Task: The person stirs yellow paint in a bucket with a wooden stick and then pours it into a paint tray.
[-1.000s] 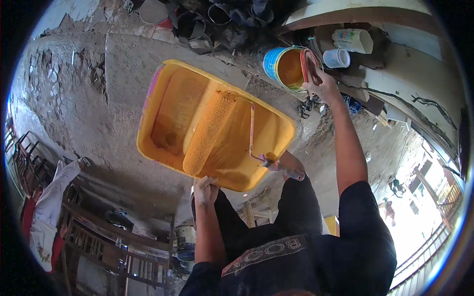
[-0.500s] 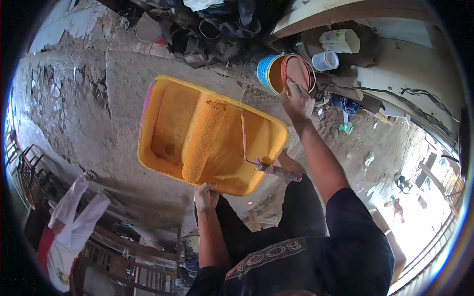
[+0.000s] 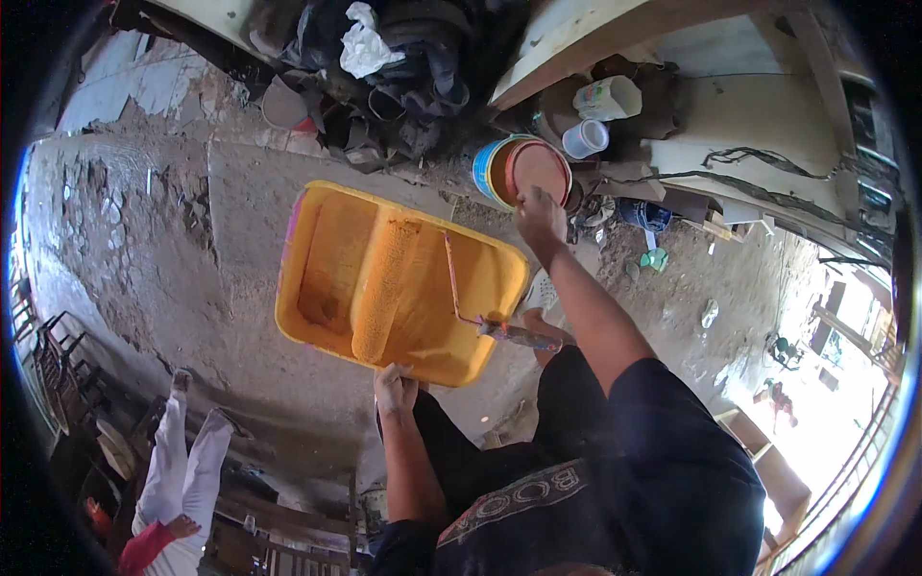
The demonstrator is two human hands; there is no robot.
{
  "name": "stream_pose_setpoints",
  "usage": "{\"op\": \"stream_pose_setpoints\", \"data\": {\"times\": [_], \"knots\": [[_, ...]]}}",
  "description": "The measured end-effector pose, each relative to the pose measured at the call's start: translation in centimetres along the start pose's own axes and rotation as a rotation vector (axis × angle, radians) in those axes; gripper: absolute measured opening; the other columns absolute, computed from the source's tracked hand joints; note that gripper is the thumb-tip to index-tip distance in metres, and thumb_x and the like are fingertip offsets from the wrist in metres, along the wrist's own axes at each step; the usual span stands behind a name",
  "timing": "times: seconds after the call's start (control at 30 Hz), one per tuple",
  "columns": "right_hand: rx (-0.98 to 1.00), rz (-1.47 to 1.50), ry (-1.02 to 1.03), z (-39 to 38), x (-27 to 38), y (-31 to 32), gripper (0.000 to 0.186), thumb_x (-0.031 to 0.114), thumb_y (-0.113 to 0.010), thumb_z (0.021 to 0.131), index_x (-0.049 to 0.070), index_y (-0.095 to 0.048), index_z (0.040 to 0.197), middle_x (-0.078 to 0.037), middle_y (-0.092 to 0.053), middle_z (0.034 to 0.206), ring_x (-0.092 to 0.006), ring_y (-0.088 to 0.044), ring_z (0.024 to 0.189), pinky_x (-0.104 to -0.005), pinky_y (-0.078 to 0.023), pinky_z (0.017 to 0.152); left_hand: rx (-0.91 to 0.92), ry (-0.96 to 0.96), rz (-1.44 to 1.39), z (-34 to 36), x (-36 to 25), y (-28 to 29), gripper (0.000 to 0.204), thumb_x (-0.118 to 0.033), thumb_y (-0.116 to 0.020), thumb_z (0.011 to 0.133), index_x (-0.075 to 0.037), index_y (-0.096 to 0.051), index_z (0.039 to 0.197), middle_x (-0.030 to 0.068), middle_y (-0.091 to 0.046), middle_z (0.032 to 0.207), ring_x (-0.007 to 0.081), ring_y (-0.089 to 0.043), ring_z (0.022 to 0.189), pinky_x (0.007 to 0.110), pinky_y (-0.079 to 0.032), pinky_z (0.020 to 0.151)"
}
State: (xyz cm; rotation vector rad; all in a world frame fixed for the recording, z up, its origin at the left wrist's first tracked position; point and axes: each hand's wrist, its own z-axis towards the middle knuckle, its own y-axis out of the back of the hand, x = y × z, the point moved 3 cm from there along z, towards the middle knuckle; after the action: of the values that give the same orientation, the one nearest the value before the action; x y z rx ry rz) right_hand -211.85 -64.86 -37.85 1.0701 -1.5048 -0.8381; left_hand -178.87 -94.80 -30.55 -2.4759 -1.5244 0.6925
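Note:
My left hand [image 3: 396,389] grips the near edge of a yellow paint tray [image 3: 451,360], fingers closed on the rim. Across the tray lies an orange-coated paint roller [image 3: 384,288]; its wire frame bends toward a paint-smeared handle [image 3: 523,336], which sticks out over the right rim. Orange paint coats the tray's inside. My right hand [image 3: 543,219] reaches far right and pinches the near edge of a round reddish lid [image 3: 538,171]. The lid sits tilted over the mouth of a blue paint bucket [image 3: 483,173], covering part of it.
Beside the bucket are a white plastic cup [image 3: 586,139] and a cut-open plastic container [image 3: 610,99]. Dark clothes or rags [image 3: 423,58] are heaped at the far side. Another person in white trousers [image 3: 178,461] stands at the lower left. Cables [image 3: 768,192] run along the right wall.
The view has shifted, so the bucket and tray sit further left. Both hands keep their holds on the lid and tray. The other person's legs and red sleeve have moved.

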Motion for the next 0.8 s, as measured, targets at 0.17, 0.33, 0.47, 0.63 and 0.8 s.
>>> {"op": "stream_pose_setpoints", "data": {"times": [0.17, 0.33, 0.47, 0.63, 0.8], "knots": [[-0.024, -0.078, 0.167, 1.7, 2.0, -3.6, 0.015, 0.010, -0.066, 0.085, 0.009, -0.062, 0.099, -0.015, -0.069, 0.098, -0.0358, -0.069, 0.097, -0.0483, -0.056, 0.082, -0.014, -0.022, 0.024, -1.5, 0.1, -2.5, 0.067, 0.006, -0.058, 0.076, 0.002, -0.050, 0.142, 0.0150, -0.063, 0.134, 0.0361, -0.062, 0.122, 0.051, -0.053, 0.104], [0.009, -0.366, 0.258, 1.4, 3.7, -5.0, 0.011, 0.013, -0.060, 0.089, 0.009, -0.062, 0.099, -0.013, -0.067, 0.099, -0.0292, -0.068, 0.097, -0.0443, -0.056, 0.084, 0.067, -0.069, -0.073, -1.5, 2.4, -0.5, 0.070, 0.004, -0.059, 0.075, 0.001, -0.049, 0.145, 0.0154, -0.061, 0.138, 0.0359, -0.061, 0.125, 0.052, -0.051, 0.107], [-0.024, -0.292, 0.433, -1.6, 3.0, -4.2, 0.009, 0.015, -0.060, 0.088, 0.009, -0.058, 0.094, -0.011, -0.062, 0.092, -0.0281, -0.065, 0.092, -0.0435, -0.054, 0.081, 0.030, -0.108, -0.064, -1.8, 3.0, -1.0, 0.069, 0.001, -0.061, 0.077, 0.002, -0.048, 0.145, 0.0162, -0.060, 0.139, 0.0353, -0.061, 0.126, 0.051, -0.050, 0.108], [0.106, -0.197, 0.635, -4.8, 1.0, -2.3, 0.017, 0.022, -0.059, 0.087, 0.009, -0.059, 0.098, -0.010, -0.062, 0.097, -0.0296, -0.063, 0.096, -0.0432, -0.053, 0.086, 0.066, -0.148, -0.071, -2.3, 4.0, -1.0, 0.064, -0.001, -0.057, 0.083, 0.002, -0.047, 0.147, 0.0177, -0.060, 0.136, 0.0342, -0.064, 0.117, 0.049, -0.057, 0.096], [0.572, 0.214, 0.527, -10.8, 1.2, 3.5, 0.025, 0.024, -0.065, 0.090, 0.005, -0.065, 0.106, -0.018, -0.070, 0.103, -0.0384, -0.068, 0.100, -0.0488, -0.055, 0.085, 0.080, -0.179, -0.110, -5.5, 6.0, 2.6, 0.069, -0.001, -0.056, 0.080, 0.001, -0.046, 0.148, 0.0165, -0.060, 0.137, 0.0353, -0.062, 0.124, 0.052, -0.053, 0.104]]}}
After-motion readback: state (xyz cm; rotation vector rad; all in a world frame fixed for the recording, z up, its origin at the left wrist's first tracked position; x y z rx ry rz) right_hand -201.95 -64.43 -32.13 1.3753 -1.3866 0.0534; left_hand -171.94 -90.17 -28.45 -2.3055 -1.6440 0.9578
